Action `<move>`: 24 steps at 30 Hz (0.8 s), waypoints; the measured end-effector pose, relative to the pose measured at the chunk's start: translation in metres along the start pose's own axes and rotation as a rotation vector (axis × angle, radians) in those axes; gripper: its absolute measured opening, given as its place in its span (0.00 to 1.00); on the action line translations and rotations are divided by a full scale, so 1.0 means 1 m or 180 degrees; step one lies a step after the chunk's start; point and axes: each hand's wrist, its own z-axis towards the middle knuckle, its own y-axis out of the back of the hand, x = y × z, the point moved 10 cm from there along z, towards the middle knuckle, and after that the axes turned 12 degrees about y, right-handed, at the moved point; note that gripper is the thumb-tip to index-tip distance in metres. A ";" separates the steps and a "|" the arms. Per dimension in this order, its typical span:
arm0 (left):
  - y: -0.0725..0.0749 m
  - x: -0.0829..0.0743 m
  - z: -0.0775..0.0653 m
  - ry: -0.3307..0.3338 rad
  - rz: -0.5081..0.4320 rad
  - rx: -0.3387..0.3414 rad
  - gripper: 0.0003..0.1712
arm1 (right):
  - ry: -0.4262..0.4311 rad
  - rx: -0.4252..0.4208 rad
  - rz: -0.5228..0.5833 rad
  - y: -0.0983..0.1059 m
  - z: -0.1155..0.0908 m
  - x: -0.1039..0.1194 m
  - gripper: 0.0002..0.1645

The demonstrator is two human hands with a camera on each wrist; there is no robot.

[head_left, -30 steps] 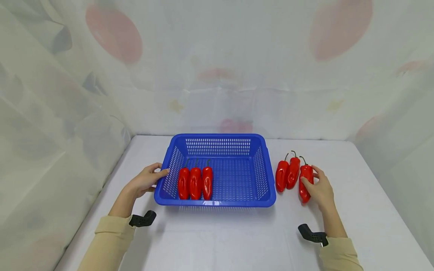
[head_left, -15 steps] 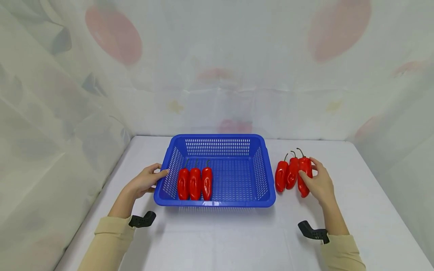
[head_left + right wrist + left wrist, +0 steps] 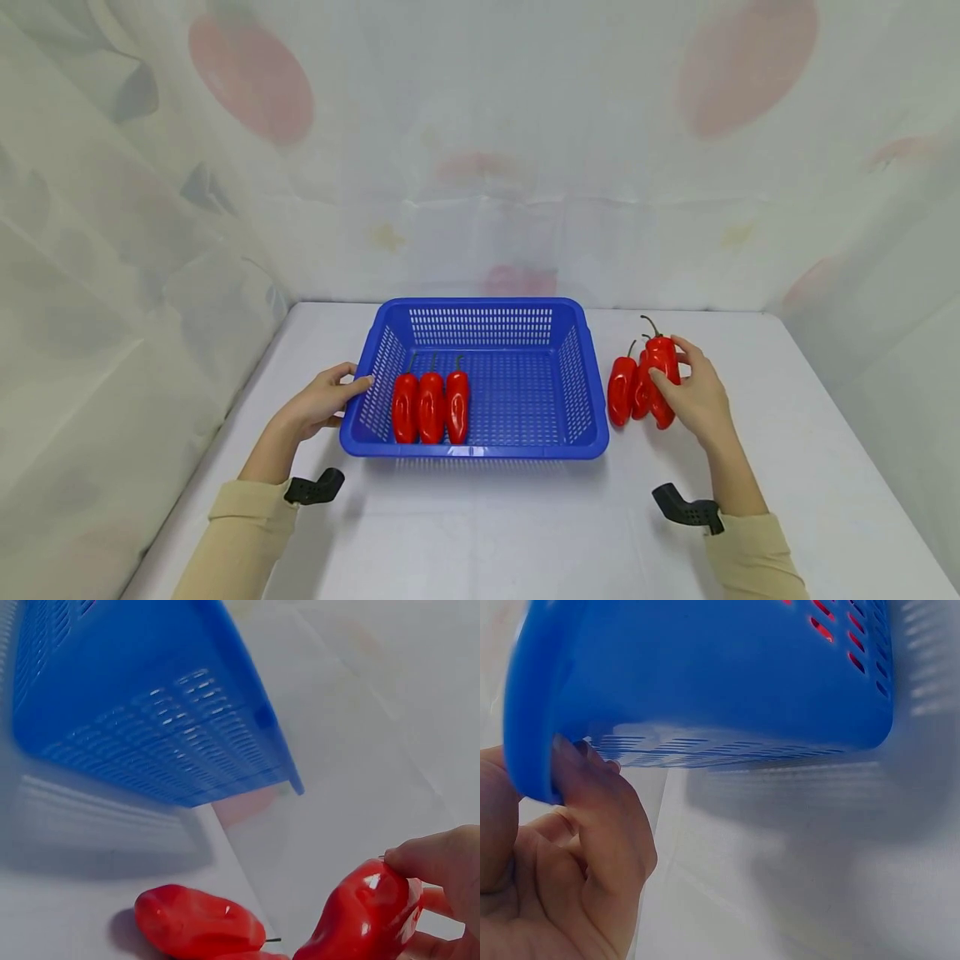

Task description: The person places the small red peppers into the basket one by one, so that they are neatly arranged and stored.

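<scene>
Grips a red pepper [image 3: 663, 358] around its upper part between the thumb and fingers of the right hand [image 3: 699, 396], outside the blue basket [image 3: 476, 451], to its right. Has just shifted that pepper leftward and farther back, from beside the middle loose pepper [image 3: 640, 392] to overlapping it in the head view. Looks lifted from the table [image 3: 487, 533]; cannot tell about contact with the neighbour behind. Reads as a carry under way, short of the row of three peppers [image 3: 432, 408] inside the basket. Clasps the basket's left rim with the left hand [image 3: 326, 398], same as a second ago, seemingly for steadiness. Leaves the leftmost loose pepper [image 3: 621, 390] untouched.
</scene>
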 end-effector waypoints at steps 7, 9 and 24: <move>0.000 0.000 0.000 -0.0017 -0.0018 0.0032 0.27 | 0.0131 -0.0061 0.0022 0.000 0.009 0.018 0.42; -0.001 0.001 0.000 -0.0020 -0.0038 0.0055 0.26 | 0.0184 -0.0056 0.0018 -0.001 0.011 0.023 0.42; -0.001 -0.001 0.000 -0.0021 -0.0058 0.0080 0.26 | 0.0515 0.0163 0.0073 -0.010 0.026 0.057 0.45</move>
